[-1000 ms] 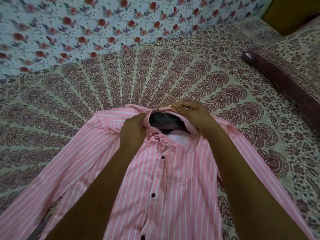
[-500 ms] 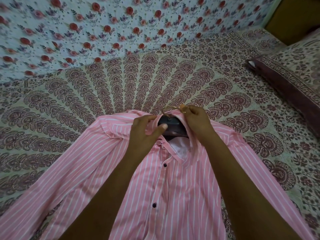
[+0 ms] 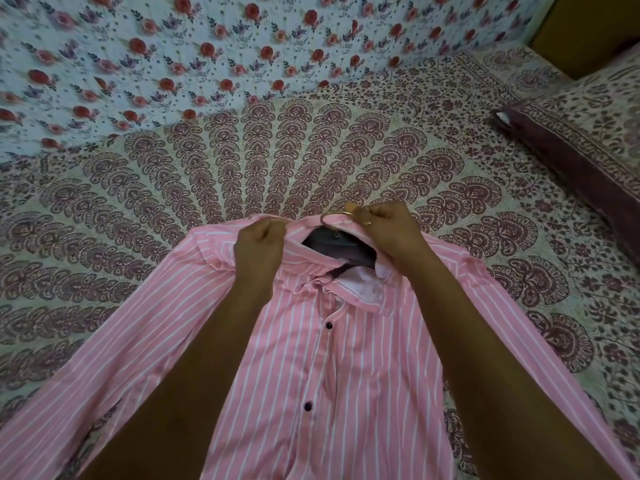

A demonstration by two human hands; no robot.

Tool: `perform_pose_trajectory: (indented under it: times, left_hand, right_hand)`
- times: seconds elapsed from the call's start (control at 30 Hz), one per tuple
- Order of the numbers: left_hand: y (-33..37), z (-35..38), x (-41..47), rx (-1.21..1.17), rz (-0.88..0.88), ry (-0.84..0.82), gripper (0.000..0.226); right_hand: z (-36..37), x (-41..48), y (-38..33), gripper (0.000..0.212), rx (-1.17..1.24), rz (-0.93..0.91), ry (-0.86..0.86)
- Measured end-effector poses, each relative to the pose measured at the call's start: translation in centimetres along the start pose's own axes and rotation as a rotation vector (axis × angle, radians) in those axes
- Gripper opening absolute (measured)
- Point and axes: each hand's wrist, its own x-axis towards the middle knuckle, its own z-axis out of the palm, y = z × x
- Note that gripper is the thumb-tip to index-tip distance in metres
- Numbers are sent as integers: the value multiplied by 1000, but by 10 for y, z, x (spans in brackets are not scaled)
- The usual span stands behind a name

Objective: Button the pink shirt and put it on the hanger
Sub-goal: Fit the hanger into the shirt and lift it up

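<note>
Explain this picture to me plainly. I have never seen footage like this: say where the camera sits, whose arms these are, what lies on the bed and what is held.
There is no machine here. The camera is worn on a person's head and looks forward and down, so the two arms reaching in from below are that person's own. A pink shirt with white stripes lies front up on a patterned bedsheet, its sleeves spread out to both sides. Its dark buttons look fastened. A dark hanger sits inside the neck opening, with its brass-coloured hook poking out at the top. The left hand grips the collar; the right hand grips the collar by the hook. A pillow lies at the right.
</note>
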Motion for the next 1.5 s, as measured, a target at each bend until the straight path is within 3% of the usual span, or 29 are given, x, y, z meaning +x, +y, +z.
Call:
perform_pose_trajectory:
  times: [0.17, 0.27, 0.4, 0.53, 0.67, 0.77, 0.83, 0.9, 0.97, 1.03, 1.17, 1.33, 1.5]
  left_hand:
    - [-5, 1, 9, -59, -58, 15, 25]
    - [-4, 5, 14, -1, -107, -1, 17]
    - [-6, 7, 13, 107, -48, -42, 11]
    - [-5, 2, 14, 88, -76, -52, 25]
    - [6, -3, 13, -141, -211, -129, 26]
    - [16, -2, 8, -242, -235, -167, 27]
    - [19, -2, 6, -277, -241, -185, 23]
    - [19, -5, 3, -226, -171, -206, 15]
    - [14, -11, 2, -108, -49, -264, 22]
    - [8, -13, 1, -50, 60, -326, 26]
    - [1, -12, -1, 50, 180, -308, 9]
    - [-1, -16, -6, -79, -19, -305, 22]
    - [-6, -30, -4, -263, -180, -344, 21]
  right_hand:
    - [3, 0, -2, 34, 210, 243, -70]
    - [2, 3, 10, 34, 180, 292, 27]
    - [4, 2, 30, 42, -11, 154, 170]
    - [4, -16, 24, 7, -123, -112, 105]
    - [4, -37, 23, 36, 8, -258, -158]
    - [6, -34, 32, 61, -332, -429, -167]
    - [10, -31, 32, 55, -496, -482, -95]
    - [11, -30, 27, 41, -470, -472, 41]
    - [11, -28, 20, 34, -400, -456, 120]
    - [12, -26, 17, 32, -402, -435, 117]
    - [15, -28, 23, 33, -471, -469, 141]
    - [14, -40, 47, 46, -617, -655, -13]
    - [12, -59, 60, 63, -780, -760, -143]
